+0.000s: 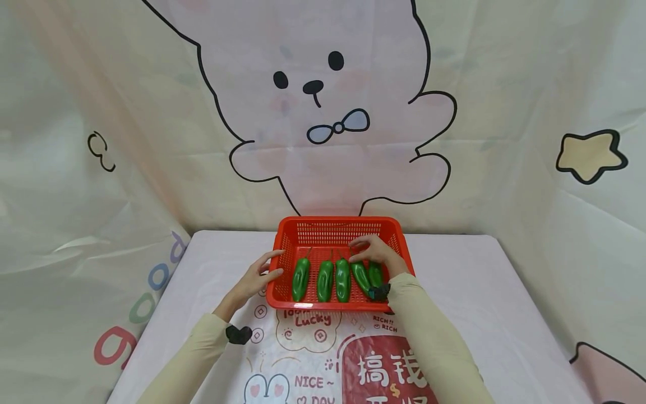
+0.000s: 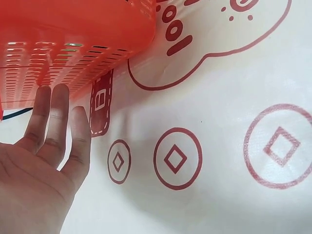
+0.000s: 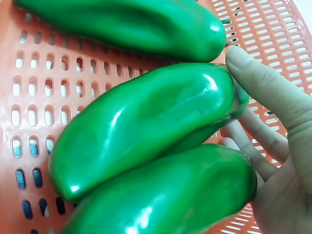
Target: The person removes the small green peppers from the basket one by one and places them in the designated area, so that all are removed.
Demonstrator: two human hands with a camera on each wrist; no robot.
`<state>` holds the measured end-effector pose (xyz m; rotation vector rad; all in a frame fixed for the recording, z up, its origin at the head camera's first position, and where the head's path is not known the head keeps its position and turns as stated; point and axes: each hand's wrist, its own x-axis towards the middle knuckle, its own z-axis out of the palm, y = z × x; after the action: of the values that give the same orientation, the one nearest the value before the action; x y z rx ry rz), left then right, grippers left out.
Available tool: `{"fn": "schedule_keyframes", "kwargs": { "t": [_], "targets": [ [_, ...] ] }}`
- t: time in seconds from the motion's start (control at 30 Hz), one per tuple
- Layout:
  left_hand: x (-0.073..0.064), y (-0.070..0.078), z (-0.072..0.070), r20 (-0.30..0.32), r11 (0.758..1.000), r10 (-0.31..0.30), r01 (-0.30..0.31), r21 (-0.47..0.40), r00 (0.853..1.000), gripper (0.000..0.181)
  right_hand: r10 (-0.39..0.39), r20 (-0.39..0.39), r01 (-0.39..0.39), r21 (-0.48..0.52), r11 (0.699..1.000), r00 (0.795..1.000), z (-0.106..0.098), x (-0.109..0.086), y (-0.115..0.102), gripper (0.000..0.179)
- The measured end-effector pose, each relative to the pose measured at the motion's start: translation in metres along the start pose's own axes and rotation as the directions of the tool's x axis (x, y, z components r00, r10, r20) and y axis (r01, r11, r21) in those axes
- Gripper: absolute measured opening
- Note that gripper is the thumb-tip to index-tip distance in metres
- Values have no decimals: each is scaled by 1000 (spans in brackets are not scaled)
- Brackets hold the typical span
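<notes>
A red plastic basket point(image 1: 340, 306) holds several green peppers in a row, among them a left-hand green pepper point(image 1: 300, 279). At the basket's left side is my left hand point(image 1: 255, 279); its fingers point(image 2: 59, 107) extend fairly straight against the outer wall. My right hand point(image 1: 375, 253) reaches inside at the right, pinching the stem end of a slanted green pepper point(image 3: 146, 122) between thumb and fingers. Another green pepper point(image 3: 180, 200) lies right beside it, close to the fingers. On the other side rests a third green pepper point(image 3: 141, 29). The stem of the pinched pepper is hidden.
The basket stands on a white table point(image 1: 454, 280) whose cover point(image 1: 313, 381) has red printed drawings and lettering. Behind rises a cloth backdrop point(image 1: 343, 179) with a cartoon bear, and cloth walls flank both sides. Dark wrist straps point(image 1: 239, 335) are on the sleeves.
</notes>
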<state>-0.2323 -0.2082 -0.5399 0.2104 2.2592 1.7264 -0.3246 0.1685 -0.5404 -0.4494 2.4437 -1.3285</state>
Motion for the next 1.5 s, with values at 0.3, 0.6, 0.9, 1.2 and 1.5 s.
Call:
{"fn": "schedule_keyframes", "kwargs": {
  "t": [0.3, 0.6, 0.9, 1.2, 1.5],
  "targets": [
    [-2, 2, 1, 17, 1000, 8, -8, -8, 1000, 56, -6, 37, 8, -37, 999, 999, 0, 1, 1, 42],
    [0, 1, 0, 21, 1000, 14, -14, -12, 1000, 56, 13, 126, -7, -50, 999, 992, -3, -1, -2, 45],
    [0, 1, 1, 5, 1000, -3, 3, 0, 1000, 54, 20, 152, 0, -125, 992, 988, -2, -1, -4, 40],
    [0, 1, 2, -12, 1000, -18, 18, -3, 1000, 53, -16, 102, 26, -97, 995, 995, -1, -1, -2, 35],
    [-1, 1, 2, -16, 1000, -14, 14, -3, 1000, 55, -27, -14, 28, 75, 997, 1000, 0, -1, -3, 40]
  ]
}}
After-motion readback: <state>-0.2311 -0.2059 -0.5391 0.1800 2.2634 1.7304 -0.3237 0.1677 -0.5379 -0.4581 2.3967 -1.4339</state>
